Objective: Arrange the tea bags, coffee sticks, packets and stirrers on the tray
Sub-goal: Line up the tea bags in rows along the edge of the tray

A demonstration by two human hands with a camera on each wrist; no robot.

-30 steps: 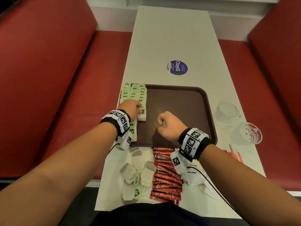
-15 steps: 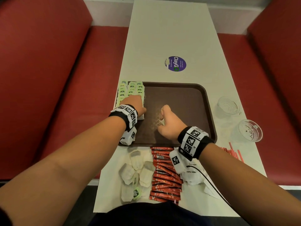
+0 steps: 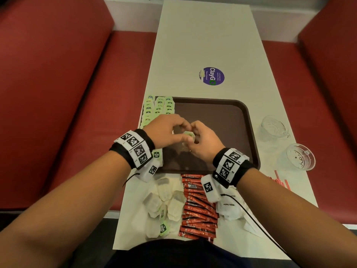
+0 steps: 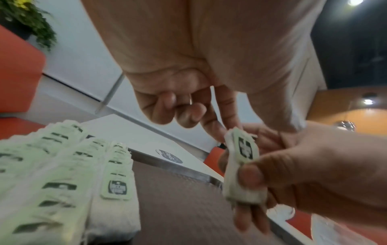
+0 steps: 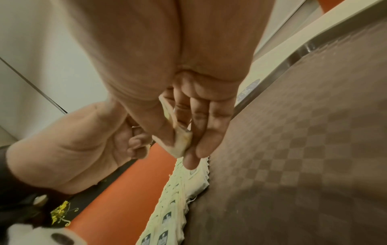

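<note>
Red benches (image 3: 48, 93) are flanking a long white table (image 3: 202, 41). Nearest the person, loose tea bags (image 3: 164, 202), coffee sticks (image 3: 197, 207) and white packets (image 3: 229, 207) are lying on it; red stirrers (image 3: 280, 180) are sitting at 3 o'clock. Beyond them, over the brown tray (image 3: 249, 120), the right hand (image 3: 202, 144) is pinching a tea bag (image 4: 243, 164) between thumb and fingers, while the left hand (image 3: 164, 130), fingers curled, is touching its top edge. Rows of tea bags (image 3: 156, 109) are lining the tray's 9 o'clock side. Two glass cups (image 3: 287, 144) are standing off its 3 o'clock side.
</note>
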